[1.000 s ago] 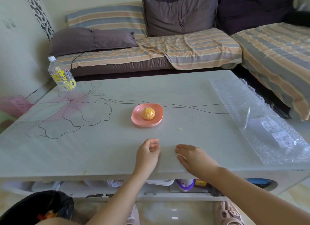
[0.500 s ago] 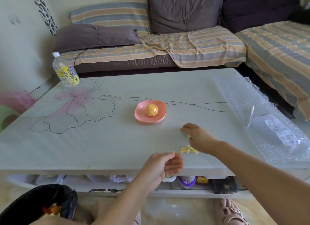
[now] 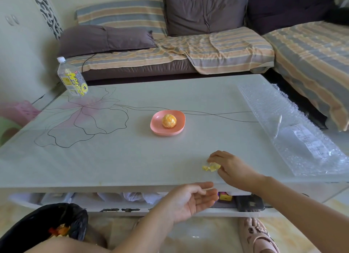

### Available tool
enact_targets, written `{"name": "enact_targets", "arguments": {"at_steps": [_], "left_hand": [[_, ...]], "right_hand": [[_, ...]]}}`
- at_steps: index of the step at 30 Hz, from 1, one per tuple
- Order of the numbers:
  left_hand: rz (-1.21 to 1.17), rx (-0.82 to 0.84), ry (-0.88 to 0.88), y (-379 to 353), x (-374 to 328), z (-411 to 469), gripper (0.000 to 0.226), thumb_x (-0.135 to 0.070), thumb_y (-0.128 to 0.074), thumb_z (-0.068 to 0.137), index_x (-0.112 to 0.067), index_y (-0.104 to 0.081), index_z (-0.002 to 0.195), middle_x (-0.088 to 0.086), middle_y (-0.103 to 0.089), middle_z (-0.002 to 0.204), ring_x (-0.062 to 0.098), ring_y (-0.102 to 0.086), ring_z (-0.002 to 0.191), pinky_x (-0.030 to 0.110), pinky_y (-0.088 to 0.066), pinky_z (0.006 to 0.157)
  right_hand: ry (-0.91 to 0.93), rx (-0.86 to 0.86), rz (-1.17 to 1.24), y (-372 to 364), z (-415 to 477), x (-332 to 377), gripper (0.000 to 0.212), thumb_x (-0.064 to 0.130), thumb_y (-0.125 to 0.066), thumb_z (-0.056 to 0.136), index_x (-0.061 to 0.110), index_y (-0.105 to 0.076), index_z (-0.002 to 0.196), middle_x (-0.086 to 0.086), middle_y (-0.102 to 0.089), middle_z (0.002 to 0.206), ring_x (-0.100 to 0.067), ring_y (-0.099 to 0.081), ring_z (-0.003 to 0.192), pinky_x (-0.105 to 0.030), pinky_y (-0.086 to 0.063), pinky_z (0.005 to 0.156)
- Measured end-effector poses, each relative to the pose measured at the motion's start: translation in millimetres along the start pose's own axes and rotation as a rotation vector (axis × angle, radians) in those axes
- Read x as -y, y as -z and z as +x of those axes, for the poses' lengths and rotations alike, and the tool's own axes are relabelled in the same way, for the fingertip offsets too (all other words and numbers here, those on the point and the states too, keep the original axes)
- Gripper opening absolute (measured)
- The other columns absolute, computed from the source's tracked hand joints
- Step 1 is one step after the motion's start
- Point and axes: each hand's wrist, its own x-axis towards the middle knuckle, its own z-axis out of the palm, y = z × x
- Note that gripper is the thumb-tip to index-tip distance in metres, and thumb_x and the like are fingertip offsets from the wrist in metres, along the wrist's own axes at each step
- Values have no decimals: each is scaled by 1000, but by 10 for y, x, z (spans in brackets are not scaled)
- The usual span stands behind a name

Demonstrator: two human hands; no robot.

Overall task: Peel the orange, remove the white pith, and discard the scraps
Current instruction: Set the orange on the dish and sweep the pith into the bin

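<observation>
Scraps (image 3: 211,167) at the bench's (image 3: 132,158) near edge are touched by the right hand (image 3: 231,167), grip unclear; the left hand (image 3: 190,200) is spread, palm-up.

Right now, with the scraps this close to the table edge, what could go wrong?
1. The scraps lie at the right hand near the table edge; the left hand waits palm-up below, slightly to the side, so bits could fall past it to the floor.
2. The bin sits far to the left; loose bits might spill on the way.

One orange (image 3: 169,121), one plate (image 3: 156,129), one bottle (image 3: 72,79)
</observation>
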Motion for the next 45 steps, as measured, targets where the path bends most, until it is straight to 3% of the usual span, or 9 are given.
{"name": "enact_targets", "arguments": {"at_steps": [5,9,15,20,23,28,36,42,45], "left_hand": [[19,-69,-21,44,91,55,25,7,-42,90,3,-65,83,19,-72,83,26,-71,68,30,-60,62],[15,-109,-5,115,131,131,26,4,-45,91,3,-67,77,19,-71,81,26,-70,63,30,-59,58],[-97,-131,18,277,197,250,18,5,-49,90,8,-66,85,23,-69,82,27,-70,64,31,-59,57],[-81,-128,27,325,265,363,20,2,-50,94,9,-68,88,22,-71,85,27,-72,68,31,-60,62],[-84,-112,29,319,305,459,22,1,-48,96,10,-66,88,24,-71,90,29,-72,75,31,-60,64],[-162,-53,17,234,361,577,21,2,-45,96,14,-59,105,25,-69,97,31,-72,82,34,-60,70],[-139,32,12,219,298,510,29,-2,-36,99,8,-62,91,19,-70,83,25,-72,74,32,-60,70],[-162,26,7,181,265,412,28,6,-29,95,5,-56,86,16,-61,64,23,-66,55,32,-58,56],[-174,27,3,152,261,396,30,7,-30,95,7,-58,85,18,-64,67,26,-68,59,35,-60,59]], "right_hand": [[-258,-172,19,-89,10,-54,37,12,-44,96,3,-49,131,-10,-47,137,-24,-41,127,-21,-26,104],[-283,-167,-74,-274,75,136,41,20,-30,99,-4,-53,122,-21,-44,135,-35,-35,130,-33,-23,108],[-237,-246,-116,-427,133,407,50,25,-22,93,1,-53,124,-17,-51,122,-35,-43,115,-34,-35,98],[-74,-323,-44,-398,46,447,16,-5,-67,73,5,-69,84,-7,-64,83,-27,-62,73,-29,-55,65],[31,-297,-141,-411,-48,415,14,-1,-67,68,12,-67,72,1,-62,75,-18,-61,65,-18,-50,60],[39,-293,-61,-417,-153,379,13,10,-56,78,15,-69,77,4,-64,80,-13,-62,70,-15,-44,66],[145,-253,-75,-417,-350,392,23,0,-62,67,16,-69,81,5,-63,82,-13,-60,69,-20,-50,58],[81,-165,59,-487,-527,435,59,-16,-57,54,22,-63,98,7,-61,94,-16,-62,67,-28,-52,49],[40,-176,106,-503,-524,427,45,-9,-56,65,23,-67,95,7,-63,86,-16,-62,65,-30,-52,51]]}}
